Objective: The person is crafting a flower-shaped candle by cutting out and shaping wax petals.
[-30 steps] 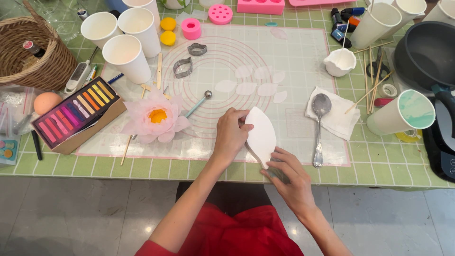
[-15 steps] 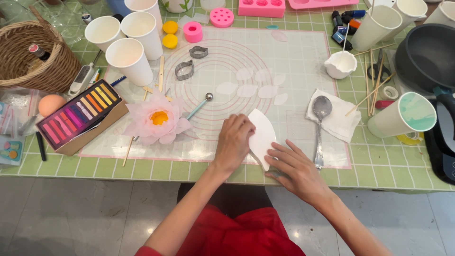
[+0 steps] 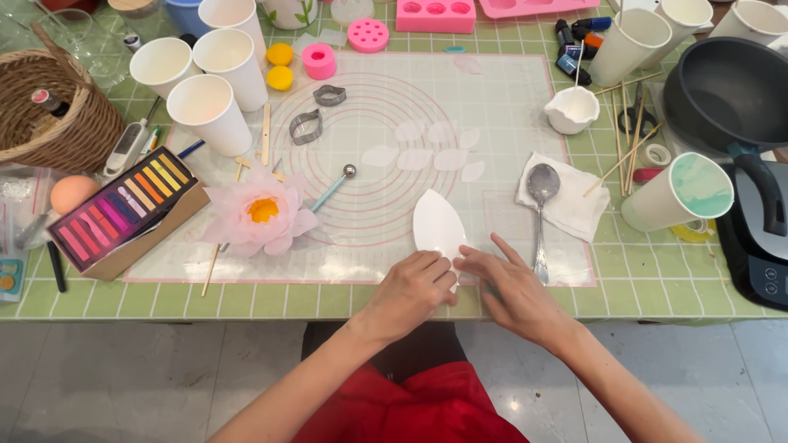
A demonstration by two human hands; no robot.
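— Where do we have our hands?

— Both sit at the near edge of the desk (image 3: 246, 299). Our left hand (image 3: 413, 289) is curled, knuckles up, its fingertips pressing the lower tip of the white petal-shaped sheet (image 3: 437, 223). Our right hand (image 3: 510, 291) lies just beside it, fingers spread flat and gripping nothing, index fingertip touching the same lower tip.

— And the sheet itself?

— It lies flat on the translucent mat (image 3: 509, 123), pointing away from our hands, its lower end under our fingertips.

— What surrounds us?

— Beyond our right hand a metal spoon (image 3: 539, 209) rests on a white napkin (image 3: 574, 209). Out past our left hand lie a pink paper flower (image 3: 256, 215) and a ball-tipped tool (image 3: 335, 185), with a tray of pastel chalks (image 3: 123, 207) farther left.
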